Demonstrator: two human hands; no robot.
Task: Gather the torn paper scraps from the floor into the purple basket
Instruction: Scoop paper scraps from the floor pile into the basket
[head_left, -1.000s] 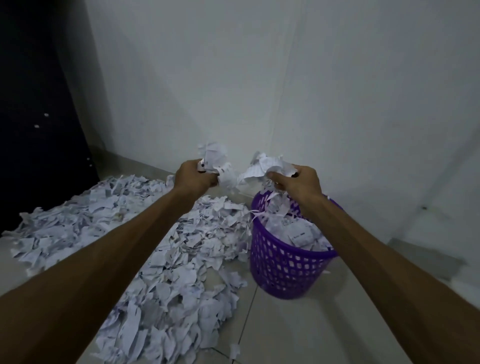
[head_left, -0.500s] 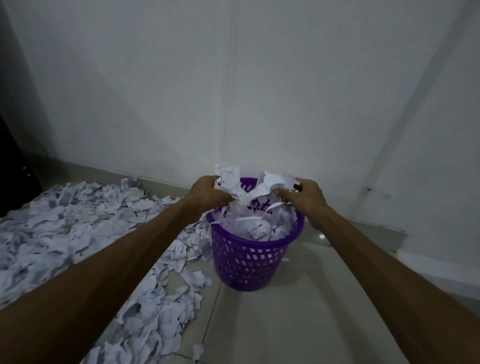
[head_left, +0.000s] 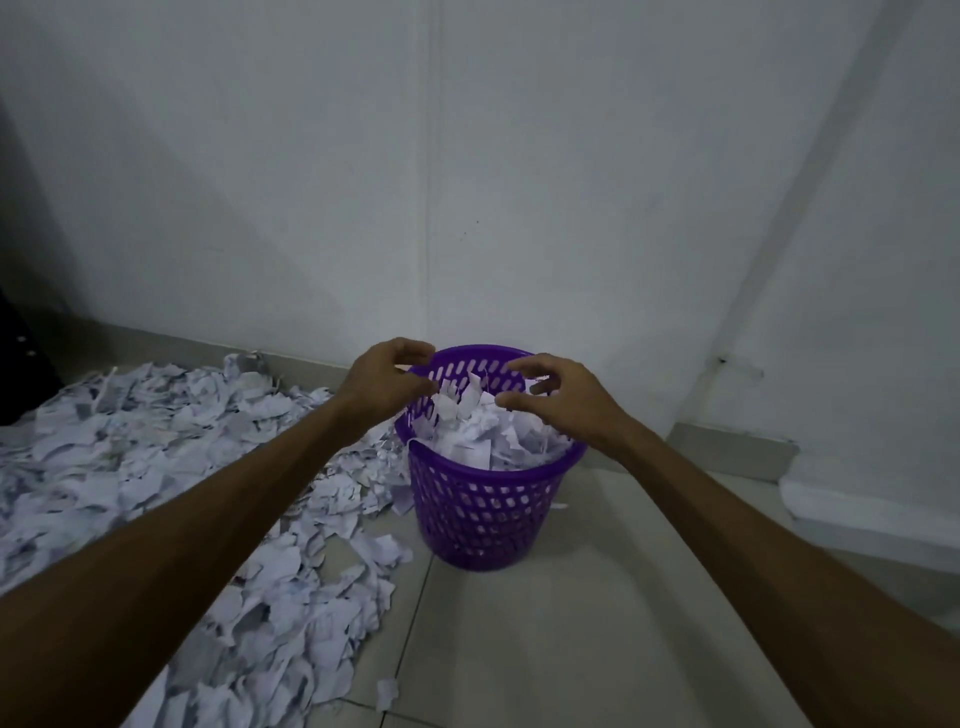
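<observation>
- Both my hands hover over the purple basket (head_left: 485, 512): left hand (head_left: 382, 387) and right hand (head_left: 558, 397) loosely curled, fingers spread, gripping nothing.
- Paper scraps (head_left: 480, 434) fill it; more scraps (head_left: 171, 467) lie left of it.

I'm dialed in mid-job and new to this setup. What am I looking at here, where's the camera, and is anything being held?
No machine here: a person works bare-handed, and the one camera sits on their head, looking forward and down. The left hand and right hand hover over the purple basket, fingers loosely spread, holding nothing. The basket is heaped with torn paper. A big spread of paper scraps covers the tiled floor to the left, beside a white wall.
</observation>
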